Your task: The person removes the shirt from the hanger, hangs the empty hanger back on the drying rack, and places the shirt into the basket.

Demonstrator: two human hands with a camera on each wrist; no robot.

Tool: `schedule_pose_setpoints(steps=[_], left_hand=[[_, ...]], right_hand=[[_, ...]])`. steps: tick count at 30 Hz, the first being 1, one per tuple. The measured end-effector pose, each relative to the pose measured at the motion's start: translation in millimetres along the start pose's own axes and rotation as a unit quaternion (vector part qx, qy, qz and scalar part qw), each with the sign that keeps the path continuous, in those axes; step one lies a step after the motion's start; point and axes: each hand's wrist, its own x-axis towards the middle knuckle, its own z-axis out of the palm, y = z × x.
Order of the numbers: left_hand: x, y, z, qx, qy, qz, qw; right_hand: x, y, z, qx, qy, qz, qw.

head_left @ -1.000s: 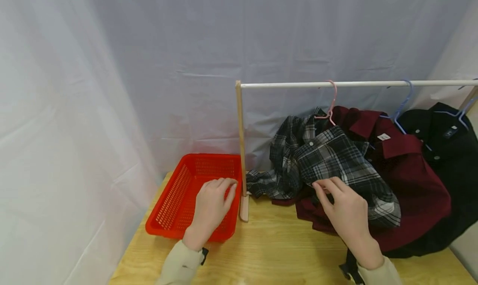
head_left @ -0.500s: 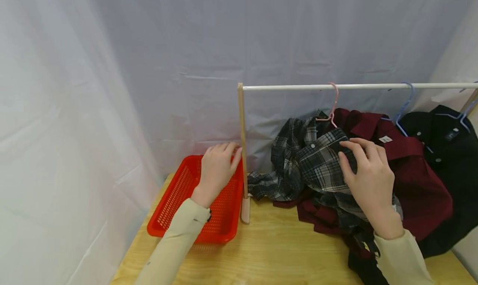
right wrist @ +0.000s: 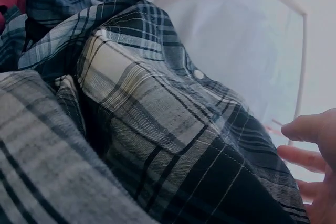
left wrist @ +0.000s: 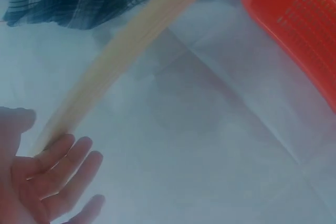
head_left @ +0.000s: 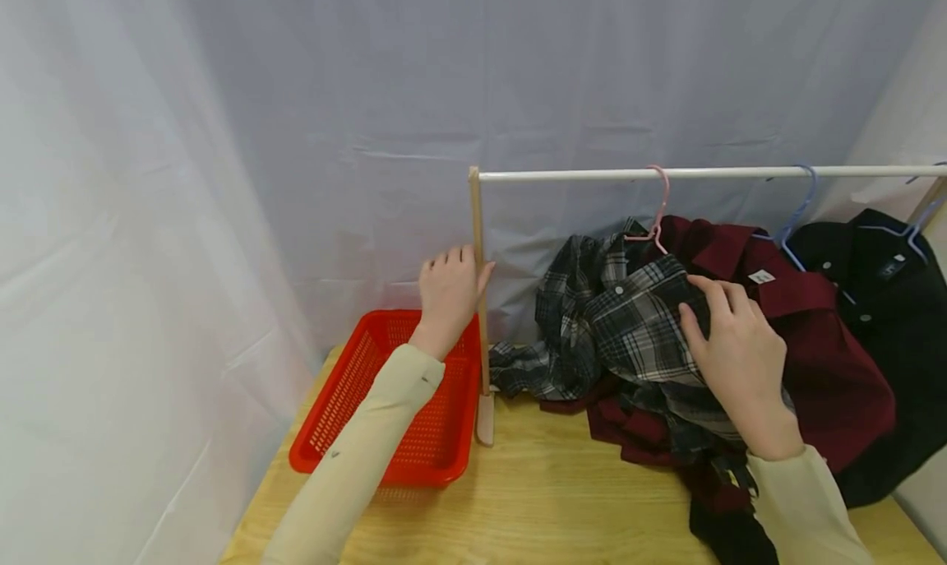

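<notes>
My left hand (head_left: 451, 289) is raised beside the wooden post (head_left: 478, 219) of the clothes rack, thumb apart from the loosely bent fingers. In the left wrist view, those fingers (left wrist: 63, 174) hold nothing, and the post (left wrist: 121, 51) passes just behind them. My right hand (head_left: 740, 351) is over the right part of a grey plaid shirt (head_left: 644, 318), which hangs crookedly on a pink hanger (head_left: 658, 211). Its thumb and fingers (right wrist: 310, 156) are spread at the shirt's edge in the right wrist view; whether they touch the cloth I cannot tell.
A red plastic basket (head_left: 348, 384) stands on the wooden table (head_left: 562, 499), left of the rack. Along the white rail (head_left: 570, 175), blue hangers (head_left: 802, 203) carry a maroon shirt (head_left: 829, 359) and a black shirt (head_left: 906, 343). White sheeting (head_left: 355, 96) encloses the back and left.
My left hand has risen from over the basket to the post's side. My right hand has shifted up and right across the plaid shirt, its fingertips now apart.
</notes>
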Motion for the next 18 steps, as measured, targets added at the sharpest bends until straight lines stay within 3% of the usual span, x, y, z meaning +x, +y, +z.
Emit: schedule_pose_setpoints(steps=[6, 18], left_hand=[[0.0, 2.5, 9.7, 0.028, 0.017, 0.009, 0.9994], [0.6, 2.2, 21.0, 0.033, 0.033, 0.018, 0.9988]], right_hand=[[-2.6, 4.8, 0.0, -0.025, -0.021, 0.022, 0.9992], [-3.3, 13.6, 6.9, -0.037, -0.008, 0.021, 0.999]])
